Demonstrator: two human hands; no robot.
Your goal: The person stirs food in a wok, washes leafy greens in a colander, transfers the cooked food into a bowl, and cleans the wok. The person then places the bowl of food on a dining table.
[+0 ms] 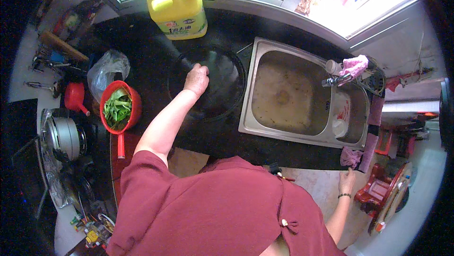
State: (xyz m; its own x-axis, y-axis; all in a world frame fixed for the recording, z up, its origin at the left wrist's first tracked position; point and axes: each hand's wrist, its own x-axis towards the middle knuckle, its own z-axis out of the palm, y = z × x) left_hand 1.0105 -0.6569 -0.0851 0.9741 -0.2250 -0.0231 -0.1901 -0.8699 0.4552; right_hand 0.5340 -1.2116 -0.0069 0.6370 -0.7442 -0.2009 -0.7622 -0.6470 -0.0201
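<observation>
My left hand [197, 79] is closed over the upper middle of a dark round lid [221, 85] lying on the black counter; the fingers hide what they grip, apparently the knob. At the counter's front right corner, the fingers of my right hand [347, 180] pinch the lower edge of a crumpled mauve cloth [351, 157]. A red plastic long-handled strainer or dipper [136, 108] holds green leafy vegetables [117, 109] to the left of the lid. Right of the lid is a steel double-bowl sink [248, 114], its large bowl stained brown.
A yellow detergent jug [177, 16] with a red pump stands behind the lid by the window. A clear plastic bag [110, 73], a red dipper [75, 96] and a metal pot [65, 139] are at left. The faucet [333, 81] and a pink cloth [354, 66] overhang the sink's right side.
</observation>
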